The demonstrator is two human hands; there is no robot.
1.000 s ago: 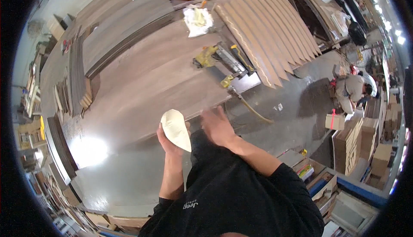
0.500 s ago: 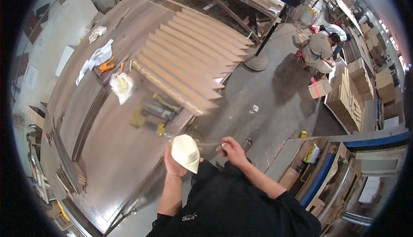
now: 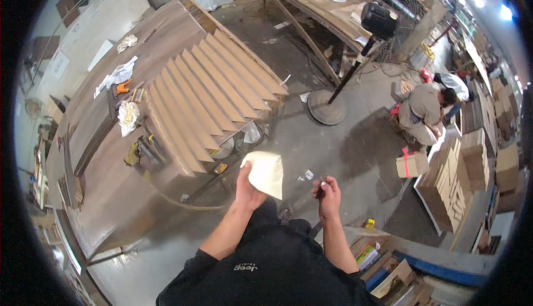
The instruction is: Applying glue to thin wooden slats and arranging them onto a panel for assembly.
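My left hand (image 3: 248, 195) grips a pale yellow sheet (image 3: 265, 172) by its left edge, thumb on top. The sheet looks bent and reaches right to a corner pointing down. Apart from it, to the right, my right hand (image 3: 330, 199) is raised with its fingers curled together. Something small and dark shows at those fingertips, too small to name. Left of my hands stands a large brown work table (image 3: 114, 195). On it lies a row of several brown boards with pointed ends (image 3: 208, 92), and beside them a yellow and black power tool (image 3: 145, 149) with a hose (image 3: 194, 207).
White rags (image 3: 129, 118) and an orange tool (image 3: 122, 88) lie on the table. Beyond it stands a fan on a round base (image 3: 327, 108). A person (image 3: 420, 111) crouches at the right near a carton with a red ribbon (image 3: 411, 165) and stacked boards (image 3: 444, 186).
My view has turned right, so the table sits further left. The sheet has tilted, showing a broader face. My right hand has turned more upright, and both hands are further from the tool.
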